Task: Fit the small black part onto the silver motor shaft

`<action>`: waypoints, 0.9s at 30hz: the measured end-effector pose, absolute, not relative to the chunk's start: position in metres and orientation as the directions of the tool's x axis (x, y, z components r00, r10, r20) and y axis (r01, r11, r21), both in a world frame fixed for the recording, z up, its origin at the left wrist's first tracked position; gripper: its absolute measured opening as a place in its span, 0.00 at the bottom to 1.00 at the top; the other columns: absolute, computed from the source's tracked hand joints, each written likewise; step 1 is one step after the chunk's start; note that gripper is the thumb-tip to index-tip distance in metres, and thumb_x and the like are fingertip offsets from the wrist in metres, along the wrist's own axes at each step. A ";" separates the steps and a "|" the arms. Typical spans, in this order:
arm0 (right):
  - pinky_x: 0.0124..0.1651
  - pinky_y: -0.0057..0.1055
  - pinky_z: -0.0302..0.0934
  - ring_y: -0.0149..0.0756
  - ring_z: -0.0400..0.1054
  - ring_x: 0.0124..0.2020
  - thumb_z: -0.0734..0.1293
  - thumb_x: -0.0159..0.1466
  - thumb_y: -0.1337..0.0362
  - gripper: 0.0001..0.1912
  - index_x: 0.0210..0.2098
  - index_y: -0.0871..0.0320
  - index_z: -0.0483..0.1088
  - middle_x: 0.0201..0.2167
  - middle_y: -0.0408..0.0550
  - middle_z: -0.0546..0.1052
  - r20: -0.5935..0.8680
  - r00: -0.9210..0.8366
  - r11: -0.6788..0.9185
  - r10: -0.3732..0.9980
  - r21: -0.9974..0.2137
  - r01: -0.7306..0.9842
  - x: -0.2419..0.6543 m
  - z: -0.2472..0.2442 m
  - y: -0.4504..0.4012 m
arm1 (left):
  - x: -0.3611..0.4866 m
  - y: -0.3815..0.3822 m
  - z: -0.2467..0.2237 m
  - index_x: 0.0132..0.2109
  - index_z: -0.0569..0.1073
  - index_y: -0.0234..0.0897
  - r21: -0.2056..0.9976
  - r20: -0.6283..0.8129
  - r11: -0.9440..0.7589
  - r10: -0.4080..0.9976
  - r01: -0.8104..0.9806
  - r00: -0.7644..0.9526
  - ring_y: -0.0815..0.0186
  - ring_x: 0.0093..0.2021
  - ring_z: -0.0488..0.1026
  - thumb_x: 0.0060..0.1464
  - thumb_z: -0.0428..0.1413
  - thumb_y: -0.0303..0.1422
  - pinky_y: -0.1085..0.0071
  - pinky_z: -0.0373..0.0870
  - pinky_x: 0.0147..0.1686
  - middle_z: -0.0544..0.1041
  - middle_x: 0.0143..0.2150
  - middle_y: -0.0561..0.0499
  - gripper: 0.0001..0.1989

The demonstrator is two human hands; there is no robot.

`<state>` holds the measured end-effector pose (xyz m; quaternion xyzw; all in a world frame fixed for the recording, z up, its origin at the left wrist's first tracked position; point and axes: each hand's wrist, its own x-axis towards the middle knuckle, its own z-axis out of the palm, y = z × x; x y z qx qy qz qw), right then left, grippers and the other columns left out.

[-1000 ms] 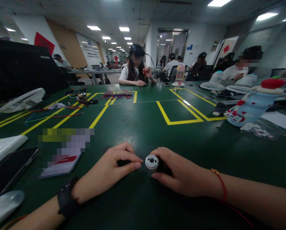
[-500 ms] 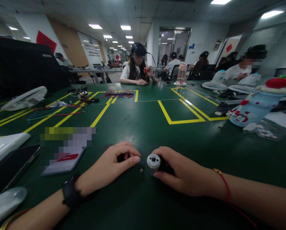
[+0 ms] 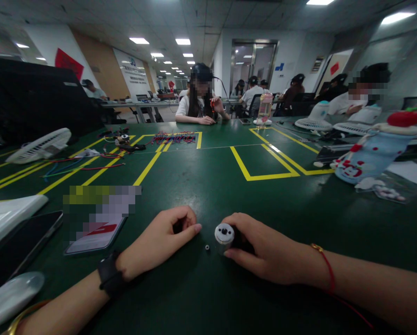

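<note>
Upright on the green table (image 3: 194, 293) stands a silver metal cylinder (image 3: 224, 238) with holes in its top face. The fingers of my right hand (image 3: 264, 249) are wrapped round its right side. A tiny ring-shaped metal part (image 3: 207, 247) lies on the table just left of the cylinder. My left hand (image 3: 166, 237) rests to the left of that part, touching neither it nor the cylinder. Its fingers are curled and the thumb points right, with a gap between thumb and fingers and nothing seen in them.
A phone (image 3: 100, 228), a white mouse (image 3: 15, 295) and a dark flat device (image 3: 23, 242) lie at left. Behind them are wires (image 3: 86, 163) and a white fan (image 3: 39, 145). A blue bottle (image 3: 369, 153) stands at right. A person (image 3: 201, 97) sits across the table.
My left hand has drawn back slightly to the left, away from the tiny part, with its fingers curled more. My right hand and the cylinder have hardly moved.
</note>
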<state>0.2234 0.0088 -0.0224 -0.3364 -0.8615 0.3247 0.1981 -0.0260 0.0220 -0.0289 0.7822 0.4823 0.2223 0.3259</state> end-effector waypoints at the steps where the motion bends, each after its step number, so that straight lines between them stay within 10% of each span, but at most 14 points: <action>1: 0.47 0.34 0.60 0.36 0.64 0.43 0.66 0.61 0.65 0.18 0.51 0.56 0.62 0.45 0.47 0.70 0.125 -0.696 0.564 0.707 -0.693 0.449 0.223 -0.022 0.009 | -0.025 0.021 -0.029 0.32 0.67 0.37 0.699 0.034 -0.349 0.888 0.624 0.459 0.68 0.29 0.64 0.60 0.51 0.35 0.73 0.59 0.27 0.67 0.28 0.56 0.09; 13: 0.47 0.35 0.59 0.37 0.64 0.43 0.66 0.61 0.65 0.18 0.51 0.57 0.62 0.45 0.48 0.69 0.141 -0.695 0.575 0.705 -0.687 0.444 0.223 -0.025 0.009 | -0.024 0.019 -0.026 0.32 0.65 0.37 0.578 0.099 -0.530 0.800 0.621 0.591 0.68 0.31 0.64 0.49 0.53 0.21 0.71 0.59 0.31 0.67 0.30 0.56 0.06; 27: 0.45 0.36 0.60 0.38 0.64 0.41 0.67 0.61 0.66 0.18 0.50 0.57 0.64 0.44 0.50 0.70 0.158 -0.690 0.573 0.706 -0.701 0.425 0.221 -0.023 0.008 | -0.015 0.014 -0.013 0.36 0.73 0.39 0.590 0.199 -0.577 0.782 0.566 0.590 0.65 0.34 0.68 0.57 0.54 0.29 0.70 0.63 0.34 0.71 0.34 0.52 0.03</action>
